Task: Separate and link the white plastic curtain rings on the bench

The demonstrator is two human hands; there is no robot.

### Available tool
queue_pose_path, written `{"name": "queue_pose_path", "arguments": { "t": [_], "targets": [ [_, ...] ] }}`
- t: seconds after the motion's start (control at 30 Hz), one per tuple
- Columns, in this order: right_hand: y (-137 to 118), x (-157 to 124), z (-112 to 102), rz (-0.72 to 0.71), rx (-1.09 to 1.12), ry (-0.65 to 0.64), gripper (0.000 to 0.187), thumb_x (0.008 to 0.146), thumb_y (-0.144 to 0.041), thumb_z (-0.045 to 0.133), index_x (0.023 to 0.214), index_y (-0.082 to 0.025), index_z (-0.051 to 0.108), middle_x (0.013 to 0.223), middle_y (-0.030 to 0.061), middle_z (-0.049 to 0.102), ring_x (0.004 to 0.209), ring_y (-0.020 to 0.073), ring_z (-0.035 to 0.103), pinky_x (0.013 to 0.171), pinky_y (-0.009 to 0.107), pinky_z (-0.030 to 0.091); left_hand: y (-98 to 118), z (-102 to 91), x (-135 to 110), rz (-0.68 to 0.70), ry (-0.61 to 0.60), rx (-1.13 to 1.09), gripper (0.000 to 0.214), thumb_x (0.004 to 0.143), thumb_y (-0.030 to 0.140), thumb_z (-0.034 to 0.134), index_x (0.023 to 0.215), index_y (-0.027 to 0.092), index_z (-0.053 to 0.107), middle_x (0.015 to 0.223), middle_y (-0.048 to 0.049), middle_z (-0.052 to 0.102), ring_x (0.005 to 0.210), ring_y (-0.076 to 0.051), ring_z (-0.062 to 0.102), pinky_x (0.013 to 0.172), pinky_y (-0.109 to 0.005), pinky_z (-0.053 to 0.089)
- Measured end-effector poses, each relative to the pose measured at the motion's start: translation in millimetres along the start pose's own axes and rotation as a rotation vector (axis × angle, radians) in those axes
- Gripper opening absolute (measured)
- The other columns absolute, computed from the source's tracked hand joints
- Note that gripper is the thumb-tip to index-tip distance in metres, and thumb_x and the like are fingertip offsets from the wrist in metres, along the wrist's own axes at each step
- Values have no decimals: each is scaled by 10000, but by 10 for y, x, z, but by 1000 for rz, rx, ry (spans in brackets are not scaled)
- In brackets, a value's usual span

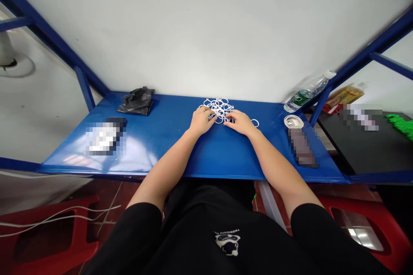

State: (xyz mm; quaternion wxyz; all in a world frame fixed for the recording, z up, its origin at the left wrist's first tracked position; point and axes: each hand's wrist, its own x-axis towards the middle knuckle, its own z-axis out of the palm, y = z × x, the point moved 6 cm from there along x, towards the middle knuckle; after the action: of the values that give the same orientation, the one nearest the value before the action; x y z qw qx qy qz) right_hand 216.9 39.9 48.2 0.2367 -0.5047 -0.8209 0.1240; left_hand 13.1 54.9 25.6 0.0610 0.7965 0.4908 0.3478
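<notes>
While I watched through the head camera, the left hand [201, 121] and the right hand [241, 122] lay close together on the blue table [161, 142], at the near edge of a pile of white rings [219, 105]; both hands were half curled, fingertips down among the rings; I could not tell if either pinched one; I think the pile sat in the middle so both hands could reach it; a black bag [137, 101], a water bottle [306, 92] and a white roll [293, 121] sat off to the sides.
</notes>
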Motion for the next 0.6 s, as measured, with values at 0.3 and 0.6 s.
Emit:
{"name": "queue_pose_path", "arguments": {
  "t": [0.3, 0.6],
  "targets": [
    [24, 0, 17, -63, 33, 26, 257, 894, -177, 640, 1084, -232, 805, 980, 40, 768, 837, 195, 683, 804, 330, 524, 27, -23, 8, -16, -12, 0, 231, 949, 376, 746, 1119, 225, 787, 1231, -118, 729, 1150, -317, 660, 1024, -484, 520],
    [-229, -76, -88, -179, 208, 243, 276, 974, -276, 619, 1213, -277, 757, 1045, 40, 786, 818, 193, 713, 819, 360, 597, 266, -146, 6, 128, 33, -143, 341, 1062, 416, 575, 1290, 207, 718, 1248, -123, 743, 1197, -269, 667, 1090, -448, 519]
  ]
}}
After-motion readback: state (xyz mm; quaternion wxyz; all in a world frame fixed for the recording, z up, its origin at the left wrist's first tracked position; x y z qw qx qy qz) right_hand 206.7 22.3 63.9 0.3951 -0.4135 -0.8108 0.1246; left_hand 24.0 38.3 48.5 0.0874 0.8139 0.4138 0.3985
